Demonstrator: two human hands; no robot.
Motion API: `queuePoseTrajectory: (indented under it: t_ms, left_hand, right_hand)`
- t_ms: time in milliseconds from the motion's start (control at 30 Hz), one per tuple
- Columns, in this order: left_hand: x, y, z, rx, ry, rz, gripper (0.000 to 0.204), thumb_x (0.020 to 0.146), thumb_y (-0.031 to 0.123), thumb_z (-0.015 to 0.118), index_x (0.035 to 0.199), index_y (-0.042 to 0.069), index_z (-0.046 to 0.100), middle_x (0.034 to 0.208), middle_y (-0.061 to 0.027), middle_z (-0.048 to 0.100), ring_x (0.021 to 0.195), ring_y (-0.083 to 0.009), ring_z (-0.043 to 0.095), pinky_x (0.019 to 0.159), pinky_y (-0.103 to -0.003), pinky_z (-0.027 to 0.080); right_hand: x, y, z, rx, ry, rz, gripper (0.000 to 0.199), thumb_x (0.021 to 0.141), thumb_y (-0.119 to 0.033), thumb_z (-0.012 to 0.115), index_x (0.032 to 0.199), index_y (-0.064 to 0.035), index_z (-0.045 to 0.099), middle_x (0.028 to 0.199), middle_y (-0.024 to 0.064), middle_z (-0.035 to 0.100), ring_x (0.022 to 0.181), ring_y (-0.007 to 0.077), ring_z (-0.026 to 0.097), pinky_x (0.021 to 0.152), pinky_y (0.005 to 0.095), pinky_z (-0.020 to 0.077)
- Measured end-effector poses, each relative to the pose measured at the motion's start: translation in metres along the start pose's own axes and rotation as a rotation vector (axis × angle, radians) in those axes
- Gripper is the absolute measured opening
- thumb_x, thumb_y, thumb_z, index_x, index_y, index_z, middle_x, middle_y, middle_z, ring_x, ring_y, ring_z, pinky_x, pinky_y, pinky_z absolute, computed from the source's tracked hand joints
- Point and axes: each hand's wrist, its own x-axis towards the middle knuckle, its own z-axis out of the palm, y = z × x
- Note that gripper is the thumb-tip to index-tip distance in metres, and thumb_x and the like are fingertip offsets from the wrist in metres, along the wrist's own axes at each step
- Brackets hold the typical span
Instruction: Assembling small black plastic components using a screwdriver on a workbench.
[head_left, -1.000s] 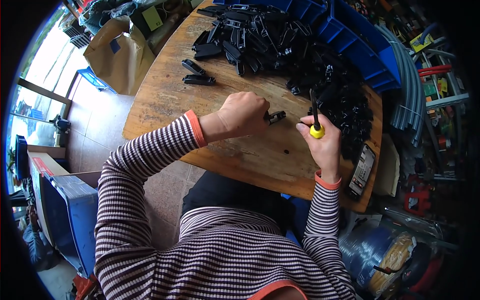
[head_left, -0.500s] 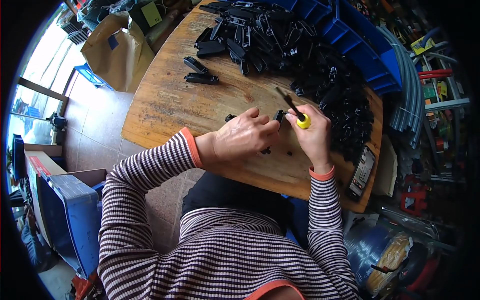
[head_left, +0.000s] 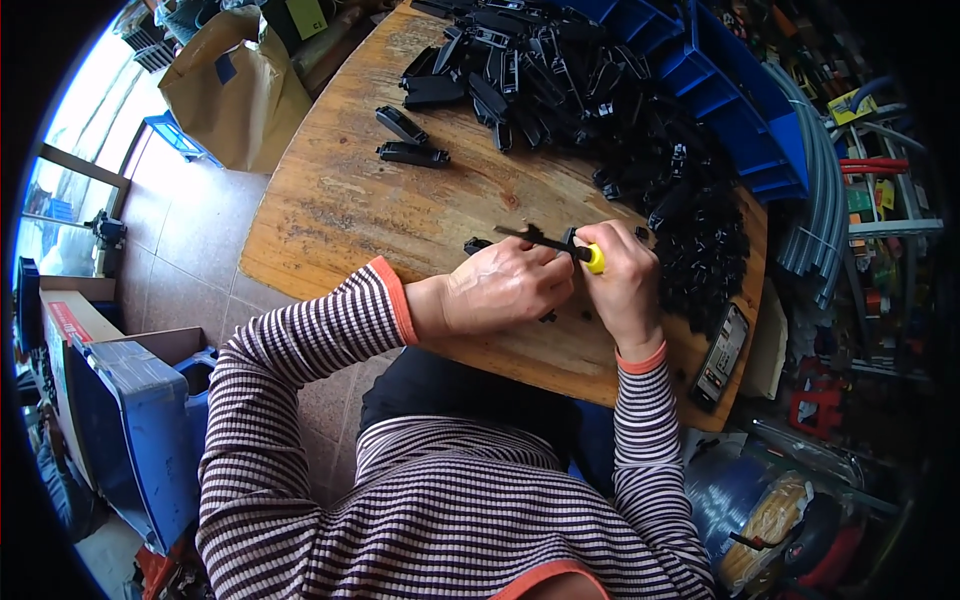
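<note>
Over the near part of the wooden table my hands work close together. My right hand (head_left: 620,279) is closed around a tool with a yellow handle (head_left: 596,259) and a long dark shaft (head_left: 545,239); its exact kind is unclear. The shaft points left, passing above the fingers of my left hand (head_left: 510,285). That hand is closed, knuckles up, on a small black part (head_left: 569,237), mostly hidden behind fingers and tool. Another black piece (head_left: 477,245) lies by its knuckles, and tiny dark bits sit under and beside it.
A large heap of black plastic parts (head_left: 540,75) covers the far and right table (head_left: 340,200); two lie apart (head_left: 414,154). Smaller black pieces (head_left: 700,262) are piled right, near a phone (head_left: 722,355). Blue bins (head_left: 720,90) stand behind; a blue crate (head_left: 150,430) is at left.
The tool has swung from pointing up and away to lying nearly flat toward the left. My left hand has moved slightly right and nearer me, closer to the right hand.
</note>
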Motion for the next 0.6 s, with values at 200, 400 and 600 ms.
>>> queuePoseTrajectory:
  t_ms: [200, 400, 600]
  left_hand:
    - [-0.003, 0.002, -0.004, 0.055, -0.005, 0.025, 0.029, 0.074, 0.016, 0.061, 0.101, 0.005, 0.061, 0.107, -0.0076, 0.057, 0.087, -0.016, 0.058, 0.073, -0.03, 0.043]
    - [0.0, 0.001, -0.005, -0.002, -0.071, 0.018, 0.027, 0.075, 0.017, 0.06, 0.1, 0.006, 0.062, 0.107, -0.0072, 0.056, 0.085, -0.0159, 0.057, 0.073, -0.03, 0.043]
    - [0.006, -0.006, -0.002, 0.069, 0.082, 0.044, 0.027, 0.076, 0.017, 0.06, 0.102, 0.008, 0.062, 0.107, -0.0053, 0.056, 0.084, -0.0159, 0.056, 0.073, -0.031, 0.043]
  right_hand:
    - [0.019, 0.003, -0.02, 0.143, -0.172, 0.021, 0.015, 0.079, -0.002, 0.071, 0.088, -0.0038, 0.06, 0.082, 0.0079, 0.066, 0.067, 0.0224, 0.064, 0.057, 0.0291, 0.0501]
    - [0.041, -0.004, 0.012, 0.796, 0.246, 0.308, 0.009, 0.09, -0.01, 0.066, 0.092, -0.0048, 0.059, 0.081, 0.0056, 0.065, 0.067, 0.0068, 0.059, 0.058, 0.0202, 0.0477]
    - [0.03, 0.013, -0.021, 0.78, 0.375, 0.344, 0.011, 0.091, -0.012, 0.066, 0.09, -0.0034, 0.059, 0.08, 0.0043, 0.065, 0.067, 0.0077, 0.058, 0.06, 0.0212, 0.0486]
